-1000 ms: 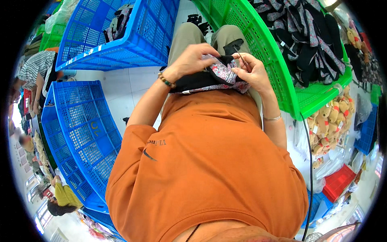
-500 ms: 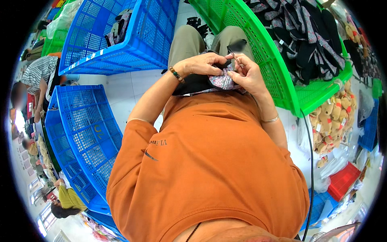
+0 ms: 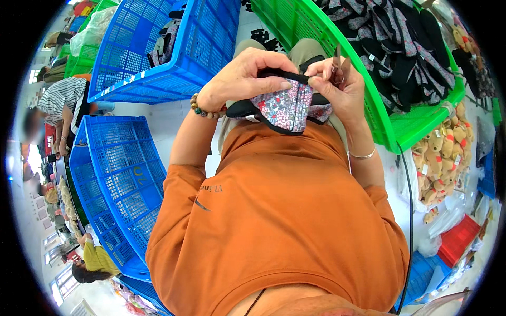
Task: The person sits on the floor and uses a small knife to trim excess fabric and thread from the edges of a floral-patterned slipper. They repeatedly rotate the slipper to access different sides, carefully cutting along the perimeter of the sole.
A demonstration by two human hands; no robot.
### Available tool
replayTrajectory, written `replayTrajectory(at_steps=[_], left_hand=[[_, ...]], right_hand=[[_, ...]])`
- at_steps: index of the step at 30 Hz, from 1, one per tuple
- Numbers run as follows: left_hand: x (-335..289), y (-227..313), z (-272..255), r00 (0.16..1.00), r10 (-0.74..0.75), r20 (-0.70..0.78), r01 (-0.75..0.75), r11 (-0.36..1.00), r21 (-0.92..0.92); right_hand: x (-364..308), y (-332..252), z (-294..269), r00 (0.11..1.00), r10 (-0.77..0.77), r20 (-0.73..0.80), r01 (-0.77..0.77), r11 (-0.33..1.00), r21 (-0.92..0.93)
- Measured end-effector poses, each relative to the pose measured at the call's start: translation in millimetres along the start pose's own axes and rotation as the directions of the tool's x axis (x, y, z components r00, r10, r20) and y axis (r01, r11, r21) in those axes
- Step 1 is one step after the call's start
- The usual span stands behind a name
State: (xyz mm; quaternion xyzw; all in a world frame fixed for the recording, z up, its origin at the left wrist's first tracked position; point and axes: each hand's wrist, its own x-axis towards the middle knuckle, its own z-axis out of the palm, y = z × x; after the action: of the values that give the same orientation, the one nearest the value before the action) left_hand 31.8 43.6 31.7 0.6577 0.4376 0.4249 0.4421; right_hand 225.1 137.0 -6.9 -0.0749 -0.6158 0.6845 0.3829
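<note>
From the head camera, looking down over an orange shirt (image 3: 274, 221), both hands are raised in front of the chest around 1 small fabric piece (image 3: 287, 108), floral-patterned in the middle with a black edge band. The left hand (image 3: 245, 76) curls over its top left, fingers (image 3: 276, 84) closed down on the black edge, thumb under the cloth; a beaded bracelet (image 3: 206, 109) sits on that wrist. The right hand (image 3: 337, 87) pinches the same black edge from the right, fingertips nearly touching the left ones, and it also holds a small pair of metal snips (image 3: 338, 66) whose blades stick up above the knuckles. A thin bangle (image 3: 362, 155) circles the right wrist. The fabric piece hangs between the 2 hands, just above the lap and clear of the crates.

Around the person: a green crate (image 3: 390, 124) on the right heaped with dark and floral fabric pieces (image 3: 400, 47), a blue crate (image 3: 158, 89) ahead on the left with a few pieces inside, and another blue crate (image 3: 121, 184) lower left. Plush toys (image 3: 440, 158) lie in a bag beyond the green crate, and a red box (image 3: 457, 239) sits lower right. Other people (image 3: 63, 105) work at the far left.
</note>
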Motion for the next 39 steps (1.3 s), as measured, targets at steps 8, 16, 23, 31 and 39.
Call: replayTrajectory(at_steps=[8, 16, 23, 31, 39], left_hand=[[-26.3, 0.8, 4.1, 0.962, -0.129, -0.24, 0.119, 0.991, -0.055], [-42.7, -23.5, 4.2, 0.933, -0.167, -0.317, 0.135, 0.983, -0.121], [-53.0, -37.1, 3.6, 0.924, -0.163, -0.345, 0.084, 0.969, -0.232], [-58.3, -40.9, 3.0, 0.9, -0.205, -0.386, 0.055, 0.929, -0.366], [-57.1, -51.9, 5.1, 0.936, -0.178, -0.302, 0.006, 0.87, -0.493]], right_hand=[[22.0, 17.9, 14.5, 0.994, -0.095, 0.06, 0.094, 0.995, 0.02], [20.6, 26.6, 12.9, 0.994, 0.105, 0.022, -0.107, 0.971, 0.214], [26.3, 34.4, 21.4, 0.978, 0.162, -0.133, -0.143, 0.98, 0.137], [10.4, 28.8, 26.3, 0.965, 0.259, -0.042, -0.262, 0.955, -0.135], [5.7, 27.4, 33.4, 0.969, 0.245, 0.039, -0.23, 0.947, -0.225]])
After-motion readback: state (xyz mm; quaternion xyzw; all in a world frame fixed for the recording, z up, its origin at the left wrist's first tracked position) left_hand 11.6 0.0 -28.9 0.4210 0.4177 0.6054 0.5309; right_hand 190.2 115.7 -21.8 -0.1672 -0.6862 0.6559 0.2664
